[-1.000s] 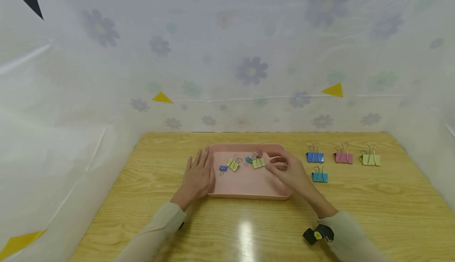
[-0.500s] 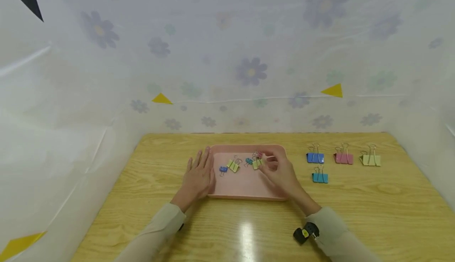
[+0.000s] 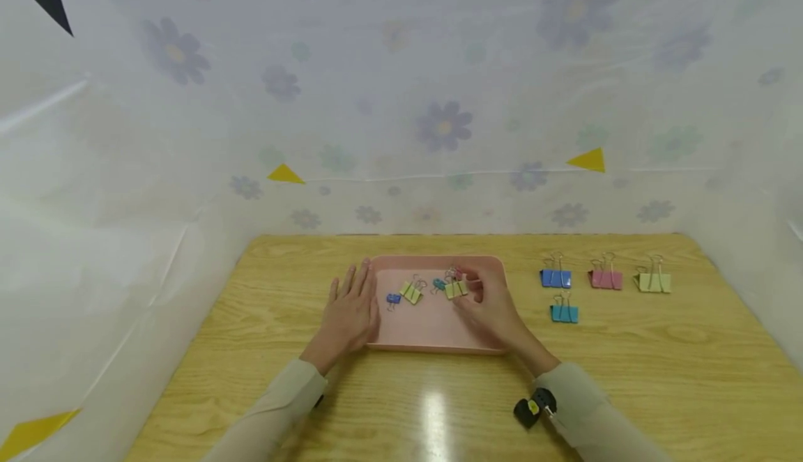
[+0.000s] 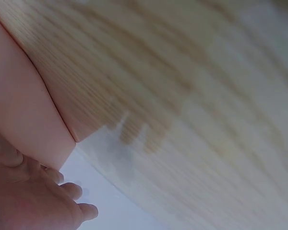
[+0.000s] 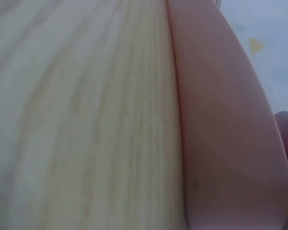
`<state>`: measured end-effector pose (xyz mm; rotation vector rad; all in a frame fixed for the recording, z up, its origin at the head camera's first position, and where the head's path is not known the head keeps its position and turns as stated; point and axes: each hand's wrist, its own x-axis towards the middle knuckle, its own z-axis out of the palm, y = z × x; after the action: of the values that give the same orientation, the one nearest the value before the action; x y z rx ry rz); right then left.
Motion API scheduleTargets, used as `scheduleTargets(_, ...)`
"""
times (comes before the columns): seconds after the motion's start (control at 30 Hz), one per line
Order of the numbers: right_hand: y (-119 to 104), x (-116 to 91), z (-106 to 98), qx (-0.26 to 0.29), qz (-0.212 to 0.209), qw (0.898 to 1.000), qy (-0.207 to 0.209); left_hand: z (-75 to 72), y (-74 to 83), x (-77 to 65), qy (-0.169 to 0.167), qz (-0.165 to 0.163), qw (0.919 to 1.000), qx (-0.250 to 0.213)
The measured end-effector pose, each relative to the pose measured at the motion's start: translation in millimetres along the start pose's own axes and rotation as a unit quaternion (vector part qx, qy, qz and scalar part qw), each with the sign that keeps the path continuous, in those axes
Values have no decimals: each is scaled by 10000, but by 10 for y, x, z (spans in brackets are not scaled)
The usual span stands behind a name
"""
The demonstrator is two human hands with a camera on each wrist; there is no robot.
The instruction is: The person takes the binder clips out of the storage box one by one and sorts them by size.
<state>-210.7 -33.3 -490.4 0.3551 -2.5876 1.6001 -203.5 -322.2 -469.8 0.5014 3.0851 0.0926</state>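
A pink tray point(image 3: 433, 329) holds several small binder clips. My right hand point(image 3: 492, 309) reaches over its right side, thumb and fingers at a yellow binder clip point(image 3: 456, 290), which they appear to pinch. Close behind that clip sits a pink binder clip point(image 3: 459, 273), partly hidden by the fingers. To the left lie a teal binder clip point(image 3: 439, 284), another yellow binder clip point(image 3: 412, 292) and a small blue binder clip point(image 3: 393, 299). With fingers straight, my left hand point(image 3: 349, 312) rests against the tray's left edge. In the right wrist view the tray's wall point(image 5: 225, 120) hides most of the hand.
On the wooden table point(image 3: 263, 378), right of the tray, larger binder clips stand apart: blue point(image 3: 556, 279), pink point(image 3: 606, 279) and yellow point(image 3: 653, 282) in a row, teal point(image 3: 564, 313) in front. A flowered white curtain point(image 3: 401, 99) closes off the back and sides.
My right hand has moved left and further over the tray, bringing its fingertips to the right-hand yellow binder clip. The left hand has stayed at the tray's left edge.
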Motion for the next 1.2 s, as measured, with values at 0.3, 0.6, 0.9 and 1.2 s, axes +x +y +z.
scheduleTargets(0.3,28,82,49,-390,567,9976,-77,11,-17,-5,65,23,10000,-48)
scheduleTargets(0.6,67,131,88,-681,751,9948,-16,-8,5,-17,52,26,10000,-31)
scheduleTargets(0.9,68,131,108,-903,538,9944,-66,48,-29,-10,214,102,9996,-163)
scheduleTargets(1.2,23,110,88,-832,574,9946,-256,37,-9,-4,150,24,9998,-123)
